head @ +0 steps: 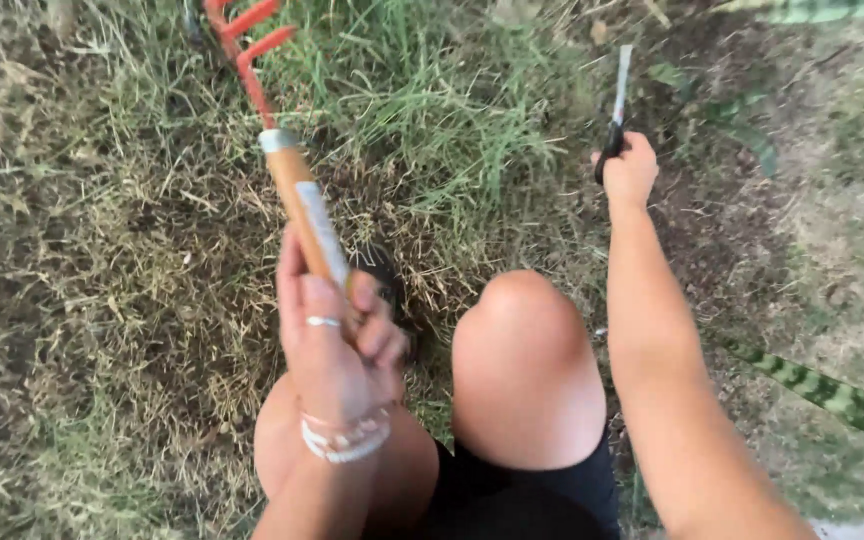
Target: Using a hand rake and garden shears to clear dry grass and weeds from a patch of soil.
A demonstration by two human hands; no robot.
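My left hand (337, 335) grips the wooden handle of a small hand rake (297, 190). Its red metal tines (247, 35) point up and away over the grass at the top left. A ring and pale bracelets show on that hand and wrist. My right hand (630, 170) is stretched out to the upper right, closed around the dark handle of a thin metal-bladed tool (620, 90) whose blade points away from me. Both hands are held above the ground. My bare knees (527, 340) are bent below them.
Dry, matted grass (102, 260) covers the left; greener tufts (432, 90) grow at the top middle. Bare soil (722, 230) lies to the right. Striped, stiff plant leaves (832, 395) reach in from the right edge and top right corner. A dark shoe (387, 280) shows behind the rake handle.
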